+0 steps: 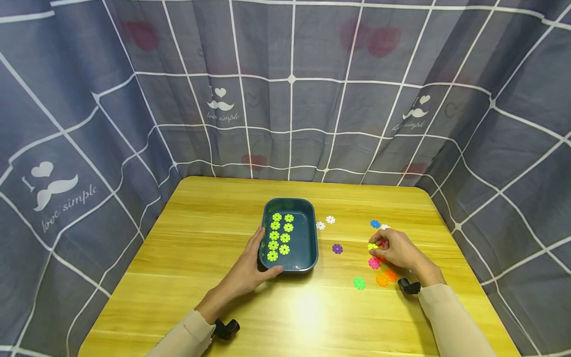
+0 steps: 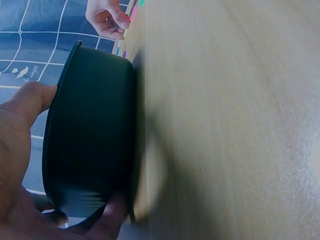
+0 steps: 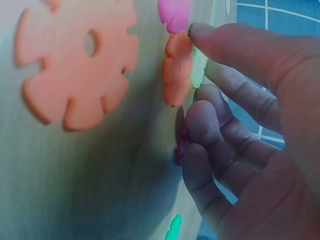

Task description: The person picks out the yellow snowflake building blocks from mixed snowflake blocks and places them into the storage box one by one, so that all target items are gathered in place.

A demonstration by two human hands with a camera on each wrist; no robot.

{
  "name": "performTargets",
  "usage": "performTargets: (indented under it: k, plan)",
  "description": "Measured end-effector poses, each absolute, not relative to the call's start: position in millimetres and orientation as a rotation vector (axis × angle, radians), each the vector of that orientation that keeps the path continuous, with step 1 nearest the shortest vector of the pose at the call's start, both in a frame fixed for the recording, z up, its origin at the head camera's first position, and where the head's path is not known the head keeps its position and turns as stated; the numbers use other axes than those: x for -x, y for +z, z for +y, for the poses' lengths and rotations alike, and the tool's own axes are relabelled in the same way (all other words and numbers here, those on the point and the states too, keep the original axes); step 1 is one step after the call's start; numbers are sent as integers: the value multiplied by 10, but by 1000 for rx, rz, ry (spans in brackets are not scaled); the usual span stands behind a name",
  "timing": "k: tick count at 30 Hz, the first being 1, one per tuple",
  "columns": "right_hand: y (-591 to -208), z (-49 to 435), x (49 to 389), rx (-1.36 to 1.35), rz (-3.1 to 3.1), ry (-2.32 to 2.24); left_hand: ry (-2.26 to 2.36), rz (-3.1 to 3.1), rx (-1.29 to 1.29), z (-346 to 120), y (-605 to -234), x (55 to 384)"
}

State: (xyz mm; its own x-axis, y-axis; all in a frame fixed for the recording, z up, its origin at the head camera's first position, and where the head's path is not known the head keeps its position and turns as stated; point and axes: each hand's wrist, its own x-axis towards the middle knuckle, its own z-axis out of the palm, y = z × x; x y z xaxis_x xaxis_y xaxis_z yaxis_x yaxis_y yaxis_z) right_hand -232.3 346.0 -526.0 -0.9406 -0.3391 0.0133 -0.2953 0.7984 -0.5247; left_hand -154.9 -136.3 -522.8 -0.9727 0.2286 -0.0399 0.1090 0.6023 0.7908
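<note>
My left hand [image 1: 243, 275] holds a dark teal plastic tray [image 1: 305, 233] at its left side and near corner, thumb and fingers spread around the wall. Inside the tray lie two columns of yellow-green snowflake discs [image 1: 285, 238], flat and apart. Over at the right, my right hand [image 1: 403, 254] pinches another yellow-green snowflake disc [image 1: 372, 246] between its fingertips, just above the loose pieces. Orange [image 3: 179, 67] and pink discs [image 3: 175, 14] lie close to its fingers in the right wrist view. The palm hides part of that group.
Loose on the wooden table [image 1: 187, 233] are white [image 1: 330, 219], purple [image 1: 337, 249], blue [image 1: 375, 224], green [image 1: 359, 283], pink and orange discs. A checked grey curtain [image 1: 267, 104] hangs behind the table and along both sides.
</note>
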Motion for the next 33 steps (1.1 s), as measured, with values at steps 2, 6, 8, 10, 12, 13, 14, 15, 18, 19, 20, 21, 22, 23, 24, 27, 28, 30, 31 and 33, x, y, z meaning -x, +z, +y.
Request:
performTargets:
  k: [2,6,8,10,12,13,14,15,18,19,20,21,22,23,24,27,28,30,31,33]
  plan:
    - [-5263,3462,2326,505,2900,-817,1313,2687,-288,-1359,-5226,1548]
    - [-5272,3460,2329,506,2889,-802,1317,2684,-290,-1354,-5224,1545]
    - [-5278,3459,2331,511,2884,-801,1318,2681,-289,-1352,-5223,1542]
    - [-5281,3458,2331,512,2883,-804,1319,2680,-287,-1352,-5222,1540]
    - [-5281,3457,2329,513,2885,-805,1317,2680,-288,-1353,-5221,1539]
    - [-5282,3458,2330,512,2887,-804,1318,2680,-287,-1353,-5219,1538]
    - [-5282,3459,2332,513,2889,-804,1320,2679,-288,-1354,-5217,1539]
    - [-5281,3458,2334,514,2889,-806,1321,2679,-289,-1355,-5215,1538]
    - [-5279,3456,2343,514,2890,-810,1323,2678,-288,-1358,-5208,1539]
    - [-5278,3453,2346,513,2889,-812,1324,2678,-287,-1359,-5206,1539]
    - [-5275,3450,2347,513,2887,-813,1323,2678,-287,-1360,-5205,1539]
    - [-5272,3446,2348,511,2885,-815,1323,2679,-286,-1361,-5205,1539]
    - [-5271,3444,2347,510,2884,-816,1319,2682,-285,-1362,-5206,1541]
    - [-5269,3443,2346,510,2882,-818,1320,2682,-284,-1363,-5207,1541]
    - [-5267,3440,2344,509,2881,-821,1322,2682,-285,-1364,-5208,1542]
    - [-5262,3437,2342,513,2882,-826,1322,2681,-287,-1367,-5214,1545]
    - [-5261,3437,2342,515,2884,-828,1324,2679,-288,-1368,-5215,1545]
    - [-5261,3438,2342,518,2887,-831,1325,2677,-288,-1369,-5217,1546]
    - [-5261,3438,2342,519,2887,-831,1323,2677,-288,-1368,-5217,1545]
    - [-5261,3437,2339,519,2885,-835,1322,2676,-286,-1367,-5217,1545]
